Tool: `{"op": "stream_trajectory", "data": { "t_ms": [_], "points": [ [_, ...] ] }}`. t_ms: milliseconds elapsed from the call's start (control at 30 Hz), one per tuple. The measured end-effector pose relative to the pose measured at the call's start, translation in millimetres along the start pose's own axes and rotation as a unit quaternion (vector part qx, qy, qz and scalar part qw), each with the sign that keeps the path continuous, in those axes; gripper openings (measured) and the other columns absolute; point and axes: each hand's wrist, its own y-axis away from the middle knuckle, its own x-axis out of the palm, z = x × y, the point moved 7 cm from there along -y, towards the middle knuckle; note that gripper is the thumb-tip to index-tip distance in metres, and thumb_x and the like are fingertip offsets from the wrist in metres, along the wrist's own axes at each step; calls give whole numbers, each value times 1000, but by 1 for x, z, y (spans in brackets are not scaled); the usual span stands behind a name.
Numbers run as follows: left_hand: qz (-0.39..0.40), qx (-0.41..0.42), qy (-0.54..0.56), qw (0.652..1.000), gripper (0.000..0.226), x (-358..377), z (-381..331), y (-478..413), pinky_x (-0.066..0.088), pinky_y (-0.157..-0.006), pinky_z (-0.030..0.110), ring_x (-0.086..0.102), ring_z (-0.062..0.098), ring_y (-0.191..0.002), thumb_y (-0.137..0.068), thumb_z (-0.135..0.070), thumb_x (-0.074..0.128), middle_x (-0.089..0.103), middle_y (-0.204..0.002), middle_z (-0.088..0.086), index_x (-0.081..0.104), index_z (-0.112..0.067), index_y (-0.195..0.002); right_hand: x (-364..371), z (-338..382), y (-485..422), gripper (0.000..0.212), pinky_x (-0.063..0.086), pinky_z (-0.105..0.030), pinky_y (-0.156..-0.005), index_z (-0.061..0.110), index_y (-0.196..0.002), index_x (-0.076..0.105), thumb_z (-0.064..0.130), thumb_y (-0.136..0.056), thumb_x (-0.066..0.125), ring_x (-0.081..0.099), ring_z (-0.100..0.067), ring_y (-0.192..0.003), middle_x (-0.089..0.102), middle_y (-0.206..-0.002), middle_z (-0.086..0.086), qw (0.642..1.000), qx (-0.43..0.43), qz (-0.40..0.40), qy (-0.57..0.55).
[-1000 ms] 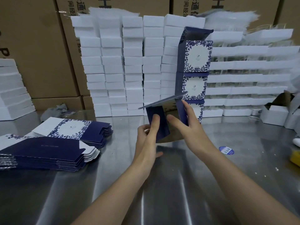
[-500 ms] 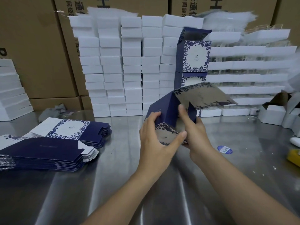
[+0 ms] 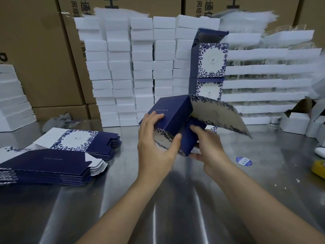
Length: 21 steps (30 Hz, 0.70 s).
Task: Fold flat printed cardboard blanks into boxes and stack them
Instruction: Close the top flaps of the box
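Steel table (image 3: 123, 199); both hands (image 3: 154, 148) grip glossy, perhaps half-folded box (image 3: 174, 113).

- A shiny steel table (image 3: 123, 208) is carrying everything.
- Two piles of flat blanks are lying at its left, a near pile (image 3: 47, 166) and a far pile (image 3: 82, 140).
- Folded boxes (image 3: 209, 62) are standing stacked at the rear, beside stacked white blocks (image 3: 140, 76).
- A round blue sticker (image 3: 243, 161) is lying towards the right.
- A yellow object (image 3: 319, 169) is sitting at the right edge.
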Motion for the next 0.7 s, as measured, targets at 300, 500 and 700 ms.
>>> {"op": "stream_trajectory", "data": {
  "t_ms": [300,500,700],
  "points": [
    [-39,-69,65,995,92,-11,-4,-6,36,-123,38,30,-4,-153,-81,-46,86,34,-164,-19,38,-32,-159,10,-5,-2,30,31,-27,-51,18,-80,48,31,-106,46,43,-12,-44,40,-53,3,998,23,53,12],
    [122,-361,158,911,119,26,19,18,45,-119,43,53,8,-139,-70,-64,88,50,-158,-4,30,-26,-166,7,5,7,39,36,-25,-46,14,-79,49,37,-110,42,47,-13,-49,49,-58,1,999,-15,2,-40],
    [157,-385,173,893,46,50,21,32,61,-87,33,72,0,-79,-108,-54,49,77,-84,-6,84,-30,-89,32,-15,18,48,46,-34,-68,16,-78,63,48,-108,45,61,-18,-70,64,-74,-5,998,1,57,17]
  ]
}}
